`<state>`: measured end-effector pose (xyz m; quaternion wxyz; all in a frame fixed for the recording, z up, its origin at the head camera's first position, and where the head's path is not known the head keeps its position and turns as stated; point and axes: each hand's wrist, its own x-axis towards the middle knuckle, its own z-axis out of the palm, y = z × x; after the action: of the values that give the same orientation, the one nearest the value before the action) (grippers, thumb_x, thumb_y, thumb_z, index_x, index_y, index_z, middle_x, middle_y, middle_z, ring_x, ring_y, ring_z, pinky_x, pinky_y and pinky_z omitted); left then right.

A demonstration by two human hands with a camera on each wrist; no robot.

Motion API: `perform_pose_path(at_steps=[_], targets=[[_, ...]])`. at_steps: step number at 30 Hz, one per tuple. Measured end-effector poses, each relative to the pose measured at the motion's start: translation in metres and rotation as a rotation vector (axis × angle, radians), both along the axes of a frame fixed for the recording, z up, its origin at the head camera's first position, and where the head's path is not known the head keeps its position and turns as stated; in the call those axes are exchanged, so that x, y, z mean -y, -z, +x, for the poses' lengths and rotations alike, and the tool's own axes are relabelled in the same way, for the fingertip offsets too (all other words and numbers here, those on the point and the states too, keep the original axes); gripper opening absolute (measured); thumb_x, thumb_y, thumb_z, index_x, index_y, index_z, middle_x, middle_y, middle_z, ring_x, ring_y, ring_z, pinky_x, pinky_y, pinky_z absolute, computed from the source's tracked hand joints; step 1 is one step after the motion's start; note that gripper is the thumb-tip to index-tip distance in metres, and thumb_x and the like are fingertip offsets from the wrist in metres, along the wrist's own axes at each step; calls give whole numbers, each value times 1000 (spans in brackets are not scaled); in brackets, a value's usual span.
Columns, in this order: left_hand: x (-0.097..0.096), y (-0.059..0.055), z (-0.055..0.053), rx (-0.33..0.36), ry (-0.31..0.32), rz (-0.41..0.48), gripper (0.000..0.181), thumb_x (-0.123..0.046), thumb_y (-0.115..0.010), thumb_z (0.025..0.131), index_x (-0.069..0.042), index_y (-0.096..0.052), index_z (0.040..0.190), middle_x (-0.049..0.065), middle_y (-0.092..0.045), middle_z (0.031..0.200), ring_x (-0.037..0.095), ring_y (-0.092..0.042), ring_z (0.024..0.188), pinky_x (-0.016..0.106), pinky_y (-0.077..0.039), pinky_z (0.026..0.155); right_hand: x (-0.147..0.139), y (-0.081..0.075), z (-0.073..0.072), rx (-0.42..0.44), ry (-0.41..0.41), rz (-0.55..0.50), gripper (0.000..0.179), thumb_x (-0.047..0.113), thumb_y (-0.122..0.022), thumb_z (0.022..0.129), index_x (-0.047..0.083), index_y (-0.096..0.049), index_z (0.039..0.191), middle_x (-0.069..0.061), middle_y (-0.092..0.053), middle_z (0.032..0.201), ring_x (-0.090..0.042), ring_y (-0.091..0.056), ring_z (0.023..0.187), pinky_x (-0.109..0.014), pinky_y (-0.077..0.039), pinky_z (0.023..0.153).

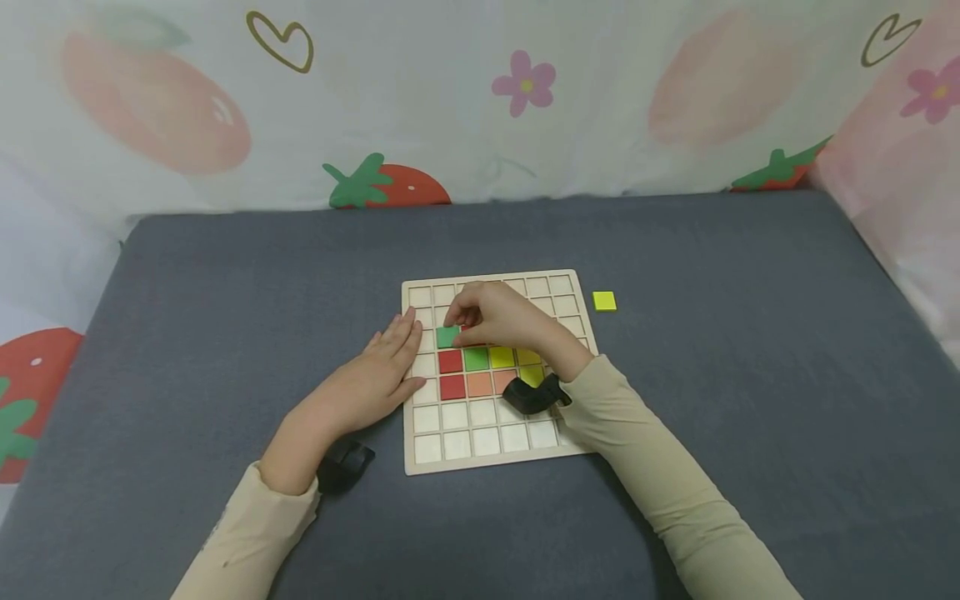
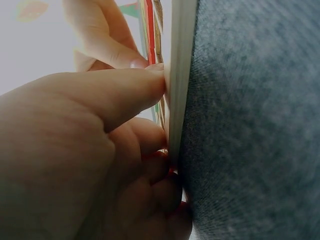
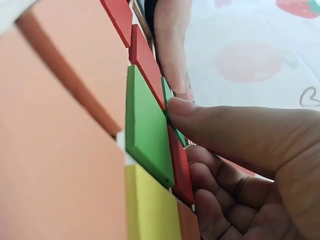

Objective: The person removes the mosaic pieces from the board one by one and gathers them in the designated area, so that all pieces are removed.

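A wooden grid board (image 1: 444, 463) lies on the table, with coloured square tiles in its middle cells. My right hand (image 1: 504, 315) reaches over the upper part of the board and pinches a green tile (image 1: 447, 337) by its right side, over a cell near the left edge. In the right wrist view the thumb (image 3: 200, 115) overlaps that tile, beside a red tile (image 3: 181, 167) and another green tile (image 3: 147, 127). My left hand (image 1: 378, 367) rests on the board's left edge, fingers extended; in the left wrist view its thumb (image 2: 125, 95) touches the rim.
A loose yellow tile (image 1: 603, 301) lies on the grey tabletop (image 1: 720, 333), right of the board. Red, salmon, green and yellow tiles fill neighbouring cells. A black wrist camera (image 1: 534, 395) overhangs the board's lower right. Behind the table hangs a printed fruit curtain (image 1: 585, 125).
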<state>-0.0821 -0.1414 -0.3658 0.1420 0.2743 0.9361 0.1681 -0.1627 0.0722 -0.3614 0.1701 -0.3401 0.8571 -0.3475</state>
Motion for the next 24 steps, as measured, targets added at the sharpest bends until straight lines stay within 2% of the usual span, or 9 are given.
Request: perform_pose_path(at_steps=[24], targets=[[0, 1, 0, 2, -3, 13, 68, -25, -51, 98, 10, -18, 145, 23, -6, 155, 35, -7, 142, 51, -15, 111, 1, 1, 0, 26, 10, -46, 15, 6, -76, 78, 5, -68, 90, -1, -63, 82, -14, -56, 75, -24, -47, 70]])
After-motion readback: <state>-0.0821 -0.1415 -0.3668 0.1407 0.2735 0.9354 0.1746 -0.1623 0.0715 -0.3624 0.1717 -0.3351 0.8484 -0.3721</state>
